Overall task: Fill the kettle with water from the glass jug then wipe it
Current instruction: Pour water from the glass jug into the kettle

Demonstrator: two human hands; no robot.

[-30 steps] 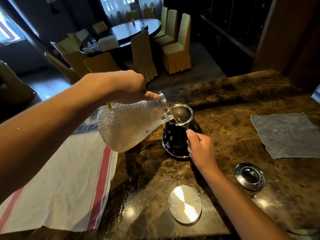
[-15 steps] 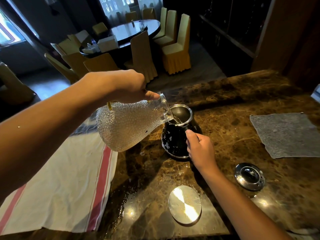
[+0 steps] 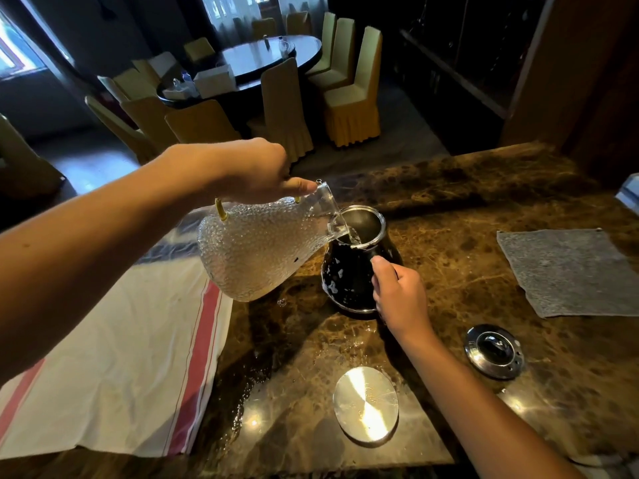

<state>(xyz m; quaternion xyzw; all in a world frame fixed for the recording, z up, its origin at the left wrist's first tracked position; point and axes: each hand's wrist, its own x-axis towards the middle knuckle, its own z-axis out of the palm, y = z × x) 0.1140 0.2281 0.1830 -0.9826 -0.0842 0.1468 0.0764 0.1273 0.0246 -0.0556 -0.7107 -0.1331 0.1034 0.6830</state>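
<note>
I am counting: one glass jug (image 3: 262, 250); one kettle (image 3: 352, 271); two hands, left (image 3: 249, 171) and right (image 3: 397, 292); two cloths, one striped (image 3: 114, 368) at 8 o'clock and one grey (image 3: 570, 271) at 3 o'clock; two round metal pieces, a flat disc (image 3: 365, 406) at 6 o'clock and a knobbed lid (image 3: 493, 350) at 4 o'clock.

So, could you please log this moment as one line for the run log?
phase: filling | left hand: tilts glass jug, pouring | right hand: grips kettle | lid: off, on counter
</note>
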